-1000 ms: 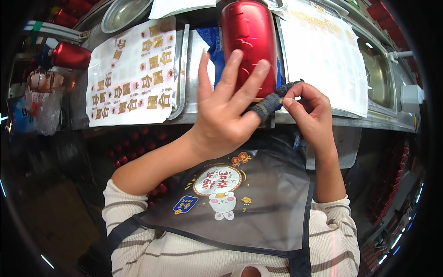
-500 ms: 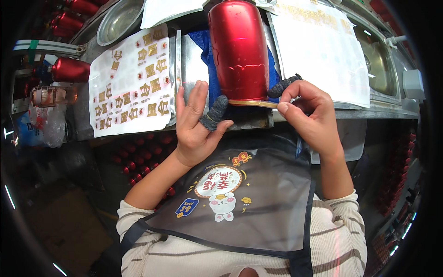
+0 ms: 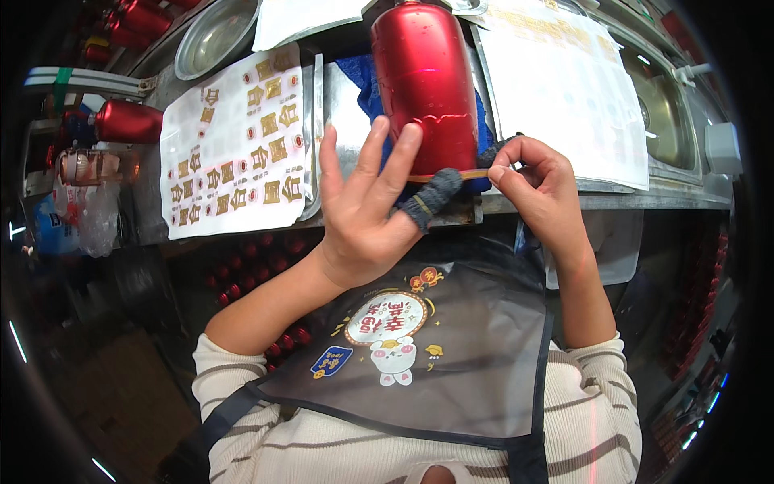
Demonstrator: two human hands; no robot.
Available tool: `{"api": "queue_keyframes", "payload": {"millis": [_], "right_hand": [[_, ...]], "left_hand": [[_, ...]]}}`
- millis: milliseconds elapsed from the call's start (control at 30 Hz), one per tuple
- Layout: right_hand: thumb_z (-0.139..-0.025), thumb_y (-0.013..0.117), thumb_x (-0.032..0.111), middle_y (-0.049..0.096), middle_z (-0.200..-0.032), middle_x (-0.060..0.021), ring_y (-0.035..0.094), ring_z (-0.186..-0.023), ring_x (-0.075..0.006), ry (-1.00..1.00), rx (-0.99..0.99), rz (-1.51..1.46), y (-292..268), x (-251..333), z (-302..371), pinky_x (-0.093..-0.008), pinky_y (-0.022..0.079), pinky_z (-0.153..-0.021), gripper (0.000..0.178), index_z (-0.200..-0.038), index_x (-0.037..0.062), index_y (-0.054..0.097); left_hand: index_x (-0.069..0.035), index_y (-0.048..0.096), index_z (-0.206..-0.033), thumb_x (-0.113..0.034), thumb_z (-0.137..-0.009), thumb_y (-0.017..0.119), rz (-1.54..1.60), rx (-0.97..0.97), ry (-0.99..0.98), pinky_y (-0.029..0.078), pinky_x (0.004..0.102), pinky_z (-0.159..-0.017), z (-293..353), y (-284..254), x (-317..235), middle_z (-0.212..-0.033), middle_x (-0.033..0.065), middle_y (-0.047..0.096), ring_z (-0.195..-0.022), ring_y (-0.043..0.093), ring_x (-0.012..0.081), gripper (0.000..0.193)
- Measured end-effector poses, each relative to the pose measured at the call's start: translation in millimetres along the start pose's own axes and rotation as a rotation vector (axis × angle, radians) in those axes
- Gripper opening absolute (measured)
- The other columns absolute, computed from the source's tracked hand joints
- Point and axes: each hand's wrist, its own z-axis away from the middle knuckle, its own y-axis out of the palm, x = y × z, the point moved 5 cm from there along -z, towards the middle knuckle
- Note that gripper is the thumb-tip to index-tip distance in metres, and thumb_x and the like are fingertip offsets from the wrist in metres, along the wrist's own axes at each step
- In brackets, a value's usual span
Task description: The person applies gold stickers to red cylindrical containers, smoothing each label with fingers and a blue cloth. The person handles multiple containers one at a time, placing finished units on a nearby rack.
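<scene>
Red bottle (image 3: 427, 89), left hand (image 3: 367, 214) spread, right hand (image 3: 540, 194) pinching strip (image 3: 476, 174)

Glossy red bottle (image 3: 426, 81), blue cloth (image 3: 361, 82), brown-striped cream sleeves (image 3: 230, 377)

From the head, a fisheye (edges bowed) looks down closely over the left hand (image 3: 367, 222) and right hand (image 3: 544, 198). The counter (image 3: 685, 194) stretches beyond them.
</scene>
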Motion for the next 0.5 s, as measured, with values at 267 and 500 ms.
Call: {"api": "queue_keyframes", "payload": {"millis": [267,500], "right_hand": [[-0.088,0.066,0.005,0.058,-0.075,0.0048,0.046,-0.059,0.0022,-0.022,0.031,0.040,5,1,0,-0.0158,0.035,-0.053,0.006,-0.088,-0.0010,0.064],[-0.087,0.065,0.004,0.058,-0.075,0.0041,0.047,-0.059,0.0017,0.027,0.048,-0.035,4,-1,1,-0.0164,0.036,-0.053,0.005,-0.086,-0.0003,0.062]], "left_hand": [[-0.009,0.074,-0.107,-0.015,-0.069,0.078,0.037,-0.134,-0.107,0.029,0.0689,-0.105,-14,13,4,-0.138,0.0143,0.058,-0.132,0.050,0.0398,0.038],[0.002,0.069,-0.114,-0.012,-0.074,0.083,0.225,-0.081,-0.267,0.030,0.0605,-0.109,33,4,20,-0.141,0.0252,0.052,-0.130,0.052,0.0407,0.044]]}}
